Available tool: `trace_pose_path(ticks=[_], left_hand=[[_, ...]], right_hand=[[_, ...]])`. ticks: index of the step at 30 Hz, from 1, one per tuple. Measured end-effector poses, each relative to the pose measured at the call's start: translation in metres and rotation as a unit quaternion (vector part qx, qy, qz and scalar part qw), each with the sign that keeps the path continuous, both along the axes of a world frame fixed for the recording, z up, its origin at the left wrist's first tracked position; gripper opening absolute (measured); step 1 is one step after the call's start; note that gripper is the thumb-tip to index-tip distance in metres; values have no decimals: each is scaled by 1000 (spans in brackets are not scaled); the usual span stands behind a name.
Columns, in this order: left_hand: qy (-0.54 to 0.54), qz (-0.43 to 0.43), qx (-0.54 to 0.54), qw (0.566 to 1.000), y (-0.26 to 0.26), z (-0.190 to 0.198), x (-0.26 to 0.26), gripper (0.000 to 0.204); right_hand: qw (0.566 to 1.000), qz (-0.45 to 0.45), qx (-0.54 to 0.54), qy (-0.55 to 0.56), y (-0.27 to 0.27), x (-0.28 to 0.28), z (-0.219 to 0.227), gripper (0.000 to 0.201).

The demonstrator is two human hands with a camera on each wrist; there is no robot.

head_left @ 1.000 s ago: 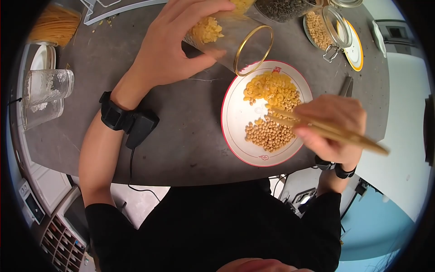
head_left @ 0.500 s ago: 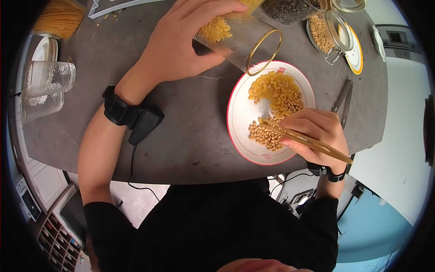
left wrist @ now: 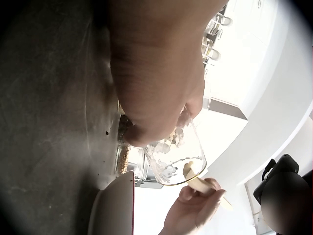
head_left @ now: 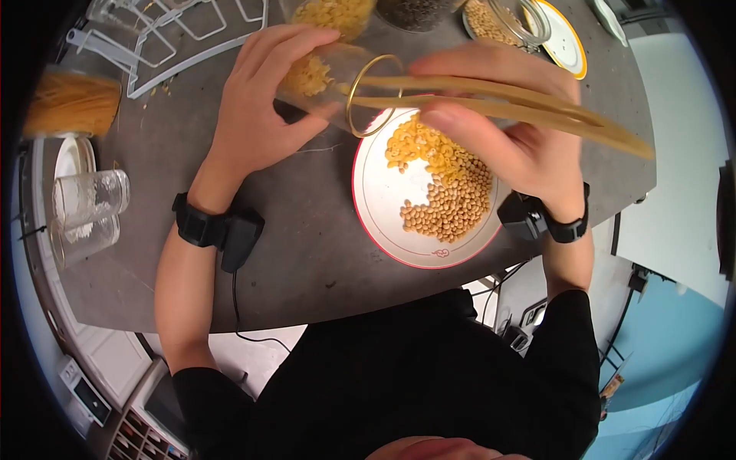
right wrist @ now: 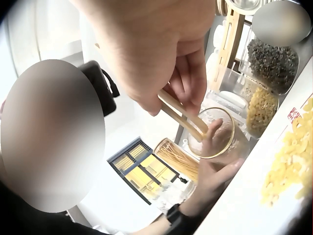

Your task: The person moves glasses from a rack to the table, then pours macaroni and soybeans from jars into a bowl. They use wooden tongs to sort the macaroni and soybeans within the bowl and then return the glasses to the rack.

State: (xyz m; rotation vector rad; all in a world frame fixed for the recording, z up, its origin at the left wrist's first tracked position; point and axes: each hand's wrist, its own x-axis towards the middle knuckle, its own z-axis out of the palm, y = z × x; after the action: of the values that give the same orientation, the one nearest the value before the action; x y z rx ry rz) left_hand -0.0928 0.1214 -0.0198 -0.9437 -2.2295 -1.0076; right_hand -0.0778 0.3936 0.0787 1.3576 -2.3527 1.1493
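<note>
- As the glass (head_left: 343, 60) is gripped by the left hand (head_left: 257, 103), tongs (head_left: 590, 126) are pinched in the right hand (head_left: 540, 157).
- Pasta (head_left: 429, 144) transfer seems underway; slackened tips are needed.

Plate (head_left: 374, 184) partly hidden behind the blurred right hand (head_left: 533, 149)

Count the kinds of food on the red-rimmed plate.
2: yellow pasta on the far side, tan beans on the near side. The right hand may hide more.
</note>
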Motion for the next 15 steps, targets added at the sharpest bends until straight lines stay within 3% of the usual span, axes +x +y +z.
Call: trace_pose_path(ticks=[2, 4, 5, 7, 10, 15], left_hand=[[-2, -3, 2, 1000, 1, 0, 0, 67], [-9, 6, 11, 1000, 1, 0, 1, 67], [-11, 8, 11, 1000, 0, -1, 1, 67], [-22, 7, 14, 1000, 0, -1, 1, 68], [-26, 8, 6, 1000, 0, -1, 1, 69], [-31, 5, -2, 999, 1, 0, 2, 69]], right_hand=[[1000, 7, -1, 16, 4, 1, -4, 23], [990, -30, -74, -117, 24, 12, -7, 25], [990, -27, -74, -119, 33, 16, -7, 25], [973, -155, -9, -172, 52, 24, -7, 18], [961, -190, 48, -195, 67, 27, -12, 20], [974, -122, 50, -183, 67, 18, -16, 22]])
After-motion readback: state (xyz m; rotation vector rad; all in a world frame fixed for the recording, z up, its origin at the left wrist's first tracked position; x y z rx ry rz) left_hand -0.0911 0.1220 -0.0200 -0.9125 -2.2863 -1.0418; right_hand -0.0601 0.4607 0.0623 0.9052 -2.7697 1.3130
